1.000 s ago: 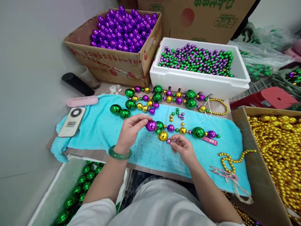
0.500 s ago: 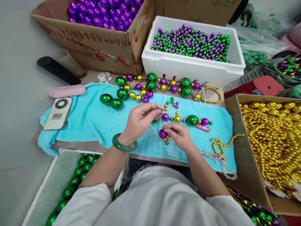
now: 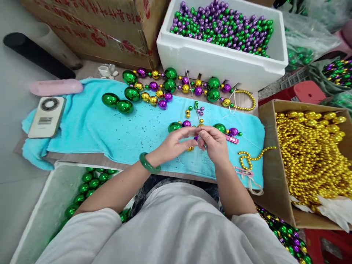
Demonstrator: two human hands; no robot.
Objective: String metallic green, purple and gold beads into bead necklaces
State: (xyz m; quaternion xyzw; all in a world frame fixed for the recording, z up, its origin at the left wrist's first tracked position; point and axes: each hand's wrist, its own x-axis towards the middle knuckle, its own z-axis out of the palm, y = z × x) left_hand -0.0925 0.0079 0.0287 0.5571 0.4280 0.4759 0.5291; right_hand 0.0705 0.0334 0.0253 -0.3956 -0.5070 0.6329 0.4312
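Observation:
My right hand (image 3: 214,143) pinches a long thin needle (image 3: 194,97), which points up and away over the beads. My left hand (image 3: 180,142), with a green bangle (image 3: 149,164) on its wrist, reaches across to the right fingertips; its thumb and forefinger are apart. Partly hidden between the hands are a purple bead (image 3: 196,138) and a gold bead (image 3: 190,148). Just beyond lies a strand with a big green bead (image 3: 219,128) and a purple bead (image 3: 233,131), beside a pink tag (image 3: 231,139). Small loose purple beads (image 3: 202,109) and green ones rest on the blue towel (image 3: 93,128).
Finished-looking bead strands (image 3: 169,85) lie along the back, before a white foam box (image 3: 220,60) of small beads. A carton (image 3: 283,165) of gold beads stands right. Pink snips (image 3: 244,171) and gold chain (image 3: 247,157) lie nearer. A phone (image 3: 46,117) is left.
My right hand has risen and now grips the needle, which points away from me. My left hand has come off the needle, its fingers spreading. The view has shifted slightly.

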